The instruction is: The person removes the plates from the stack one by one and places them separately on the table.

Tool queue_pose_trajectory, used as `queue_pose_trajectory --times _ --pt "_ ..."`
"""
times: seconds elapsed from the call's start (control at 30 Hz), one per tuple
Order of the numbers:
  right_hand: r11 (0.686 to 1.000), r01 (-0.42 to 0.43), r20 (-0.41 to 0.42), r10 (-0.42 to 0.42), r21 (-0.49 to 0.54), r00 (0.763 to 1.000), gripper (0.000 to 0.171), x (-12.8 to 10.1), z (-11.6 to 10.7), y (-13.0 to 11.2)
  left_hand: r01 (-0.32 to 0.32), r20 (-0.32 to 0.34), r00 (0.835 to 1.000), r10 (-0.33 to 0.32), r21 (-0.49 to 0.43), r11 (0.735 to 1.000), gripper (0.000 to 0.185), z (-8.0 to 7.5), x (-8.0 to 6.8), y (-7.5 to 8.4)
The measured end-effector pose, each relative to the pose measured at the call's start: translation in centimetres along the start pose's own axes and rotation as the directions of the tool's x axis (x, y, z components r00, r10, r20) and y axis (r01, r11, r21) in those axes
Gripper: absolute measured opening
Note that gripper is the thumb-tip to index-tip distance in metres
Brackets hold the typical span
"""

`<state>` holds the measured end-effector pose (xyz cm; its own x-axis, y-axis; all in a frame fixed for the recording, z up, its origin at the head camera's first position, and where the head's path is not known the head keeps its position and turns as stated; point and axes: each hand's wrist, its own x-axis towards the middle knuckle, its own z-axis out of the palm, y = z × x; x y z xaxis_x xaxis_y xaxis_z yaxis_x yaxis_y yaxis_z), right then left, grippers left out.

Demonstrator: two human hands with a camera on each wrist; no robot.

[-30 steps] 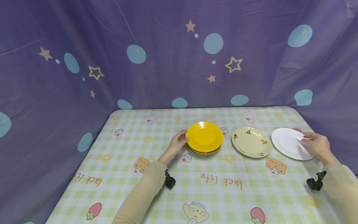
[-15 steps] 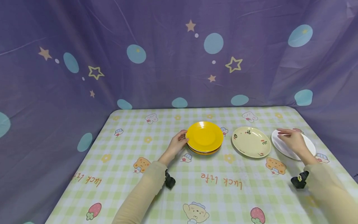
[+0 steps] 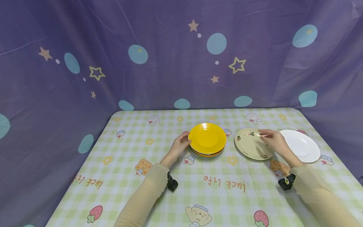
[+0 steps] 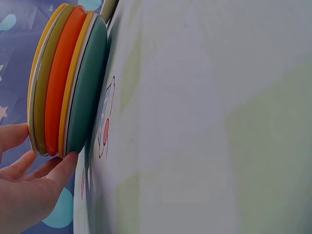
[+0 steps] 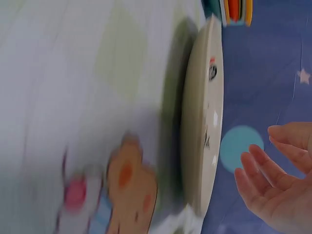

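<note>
A stack of plates (image 3: 208, 138) stands mid-table, with a yellow plate on top. In the left wrist view its layers show olive, orange, yellow and white rims above a teal bottom plate (image 4: 88, 83). My left hand (image 3: 180, 144) holds the stack's left edge, thumb at the top rim and a fingertip low by the teal plate. Over the cream plate (image 3: 247, 145), which has small printed motifs, hovers my right hand (image 3: 274, 142). Its fingers are loosely bent with nothing between them, apart from the plate in the right wrist view (image 5: 278, 175).
A white plate (image 3: 304, 146) lies right of the cream one, partly behind my right forearm. Underneath is a green-and-white checked tablecloth (image 3: 224, 201) with cartoon prints. Purple curtains (image 3: 170, 78) with stars and dots hang behind the table and at its sides.
My right hand has left the white plate's right side and moved left across it to over the cream plate. The left hand and the stack have stayed in place.
</note>
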<state>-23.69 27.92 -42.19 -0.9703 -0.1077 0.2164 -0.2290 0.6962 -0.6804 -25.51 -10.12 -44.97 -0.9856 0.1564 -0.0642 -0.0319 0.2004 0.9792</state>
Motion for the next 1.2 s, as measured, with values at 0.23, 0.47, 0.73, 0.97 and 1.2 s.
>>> queue_pose_trajectory --times 0.23,0.47,0.73,0.97,1.2 --pt "0.996 0.064 0.010 -0.065 0.055 0.998 0.029 0.5 2.2 -1.7 -0.005 0.000 1.000 0.005 0.000 1.000 0.044 0.1 -0.8 1.1" --pt "0.990 0.070 0.034 -0.074 0.124 0.997 0.030 1.2 4.2 -3.3 0.005 -0.019 1.000 -0.005 0.029 1.000 0.044 0.1 0.1 -0.2" --pt "0.987 -0.001 0.100 -0.016 0.164 0.995 0.033 1.6 6.2 -4.8 0.015 0.000 1.000 -0.015 -0.002 1.000 0.045 0.0 -0.6 0.9" --pt "0.982 -0.026 0.095 0.009 0.185 0.995 0.035 1.8 7.8 -5.9 0.012 0.000 1.000 -0.012 0.014 1.000 0.044 0.2 -1.9 2.7" --pt "0.965 -0.067 0.101 0.042 0.252 0.994 0.036 2.0 8.8 -6.7 0.008 0.000 1.000 -0.008 0.008 1.000 0.045 0.2 -2.0 2.8"
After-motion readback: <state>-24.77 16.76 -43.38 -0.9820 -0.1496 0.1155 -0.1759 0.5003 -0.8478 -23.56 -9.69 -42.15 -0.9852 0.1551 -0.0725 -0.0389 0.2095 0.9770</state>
